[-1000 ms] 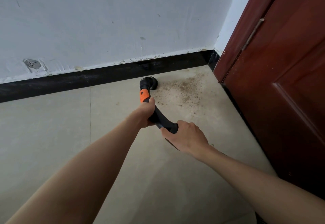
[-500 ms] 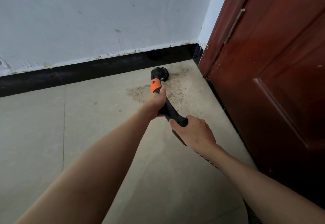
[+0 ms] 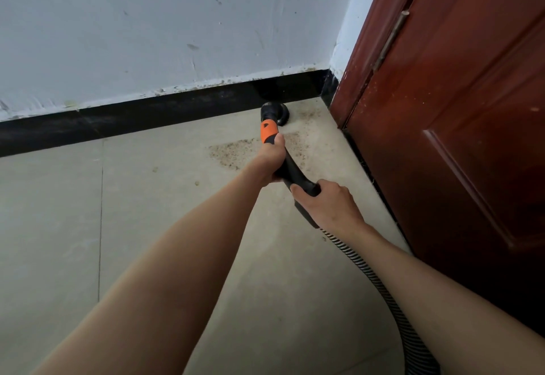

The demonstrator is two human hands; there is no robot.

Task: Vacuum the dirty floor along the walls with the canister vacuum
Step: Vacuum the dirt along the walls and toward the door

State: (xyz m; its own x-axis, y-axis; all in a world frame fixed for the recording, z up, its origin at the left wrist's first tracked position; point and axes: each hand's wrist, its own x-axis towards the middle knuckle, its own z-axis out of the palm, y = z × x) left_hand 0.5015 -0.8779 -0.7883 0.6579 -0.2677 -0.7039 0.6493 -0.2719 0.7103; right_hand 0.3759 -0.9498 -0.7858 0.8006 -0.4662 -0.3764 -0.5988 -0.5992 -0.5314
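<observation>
The left hand (image 3: 269,161) is curled round the black wand (image 3: 290,172) just below its orange collar (image 3: 268,132), and the right hand (image 3: 328,202) grips the same wand lower down, where the tube bends toward the ribbed hose (image 3: 380,289); both hold it firmly, with no slack showing in the fingers. From that double grip the wand runs forward and down to the round black nozzle (image 3: 274,112), which sits on the floor (image 3: 147,227) right against the black skirting (image 3: 147,115), close to the corner where the wall (image 3: 177,26) meets the red-brown door (image 3: 457,139). A patch of dirt (image 3: 233,153) lies on the tile just behind and left of the nozzle, with thinner specks toward the corner and a few stray crumbs further left. To do this pass well, I judge the nozzle should stay flat to the tile and travel slowly along the skirting, then come back over the brown patch in overlapping strokes, the forward hand steering and the rear one setting the angle. The hose trails back past the right forearm and could snag at the door's foot. No brand, label or writing is legible on wand, collar or hose; the canister itself is out of view.
</observation>
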